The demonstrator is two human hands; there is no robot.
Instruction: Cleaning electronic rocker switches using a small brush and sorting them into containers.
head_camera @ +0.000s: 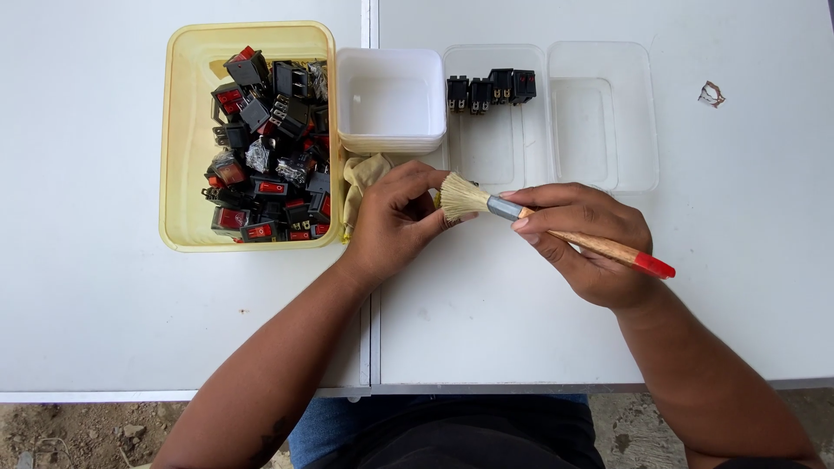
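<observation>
My right hand (584,239) holds a paintbrush (556,230) with a wooden handle, red tip and pale bristles. The bristles press against a small dark part gripped in my left hand (395,221), mostly hidden by the fingers and bristles. Both hands meet over the white table (486,313), just in front of the trays.
A yellow tub (187,139) full of several black and red rocker switches sits at the left. Beside it stands a white square dish stack (391,100), then two clear trays (556,117), the left holding several switches (491,89). A beige cloth (363,174) lies under my left hand. A small scrap (711,94) lies far right.
</observation>
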